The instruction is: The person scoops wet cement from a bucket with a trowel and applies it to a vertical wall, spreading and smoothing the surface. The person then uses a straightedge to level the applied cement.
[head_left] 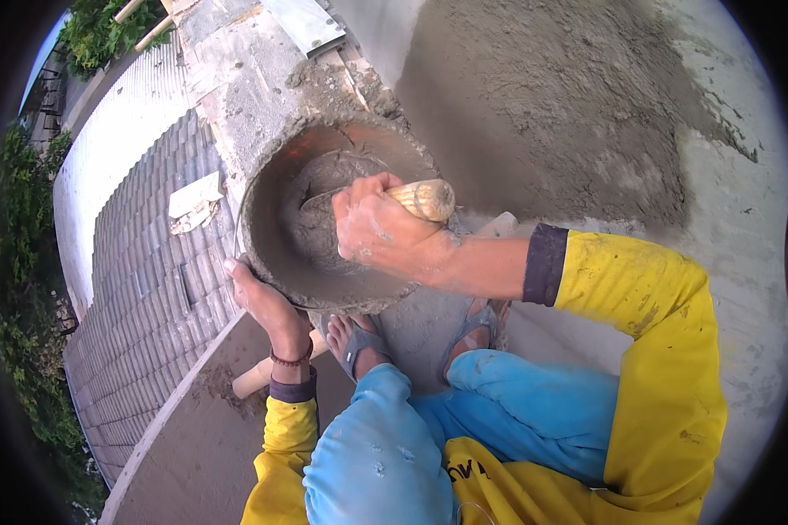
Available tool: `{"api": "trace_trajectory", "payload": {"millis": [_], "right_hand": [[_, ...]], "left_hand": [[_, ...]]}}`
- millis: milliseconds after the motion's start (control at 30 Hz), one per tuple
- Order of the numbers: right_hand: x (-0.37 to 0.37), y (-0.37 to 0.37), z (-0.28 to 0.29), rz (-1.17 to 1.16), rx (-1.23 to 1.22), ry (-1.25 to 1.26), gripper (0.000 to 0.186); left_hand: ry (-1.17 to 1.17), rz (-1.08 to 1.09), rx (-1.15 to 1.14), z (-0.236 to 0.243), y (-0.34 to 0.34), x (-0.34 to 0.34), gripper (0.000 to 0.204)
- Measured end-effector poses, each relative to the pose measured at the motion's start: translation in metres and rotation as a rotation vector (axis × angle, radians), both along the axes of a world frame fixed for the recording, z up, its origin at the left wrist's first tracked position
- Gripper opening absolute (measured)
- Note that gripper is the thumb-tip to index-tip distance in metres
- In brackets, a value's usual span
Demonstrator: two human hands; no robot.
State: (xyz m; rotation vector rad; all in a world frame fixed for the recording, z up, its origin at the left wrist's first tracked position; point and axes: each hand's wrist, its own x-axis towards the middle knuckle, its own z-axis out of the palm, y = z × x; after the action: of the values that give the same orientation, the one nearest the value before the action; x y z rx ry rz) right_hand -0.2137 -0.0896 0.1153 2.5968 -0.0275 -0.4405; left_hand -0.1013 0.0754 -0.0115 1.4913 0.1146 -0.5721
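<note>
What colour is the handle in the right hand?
The handle in the right hand is pale yellowish tan with darker marks, seen in the head view.

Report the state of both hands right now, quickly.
Left hand: open, cupped against the side of the bucket.
Right hand: closed, holding the trowel handle.

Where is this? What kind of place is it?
It looks like a building site, probably up high near a roof. You can see a bucket of wet grey mix, a big grey patch of similar-looking stuff, and a tiled roof beyond the edge.
</note>
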Motion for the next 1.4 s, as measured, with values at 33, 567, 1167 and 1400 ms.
{"api": "trace_trajectory", "payload": {"millis": [33, 567, 1167, 1400], "right_hand": [[-0.003, 0.003, -0.003, -0.012, 0.051, -0.076, 0.015], [-0.037, -0.010, 0.003, -0.237, 0.102, 0.068, 0.013], [-0.041, 0.002, 0.037, 0.000, 0.110, 0.093, 0.022], [-0.051, -0.034, 0.032, -0.062, 0.474, 0.026, 0.021]], "left_hand": [[0.004, 0.044, -0.011, 0.001, -0.001, -0.002, 0.054], [-0.029, -0.025, -0.005, 0.012, -0.001, -0.013, 0.059], [-0.158, -0.059, 0.134, 0.038, -0.021, -0.027, 0.064], [-0.251, -0.134, 0.210, 0.038, -0.028, -0.029, 0.064]]}}
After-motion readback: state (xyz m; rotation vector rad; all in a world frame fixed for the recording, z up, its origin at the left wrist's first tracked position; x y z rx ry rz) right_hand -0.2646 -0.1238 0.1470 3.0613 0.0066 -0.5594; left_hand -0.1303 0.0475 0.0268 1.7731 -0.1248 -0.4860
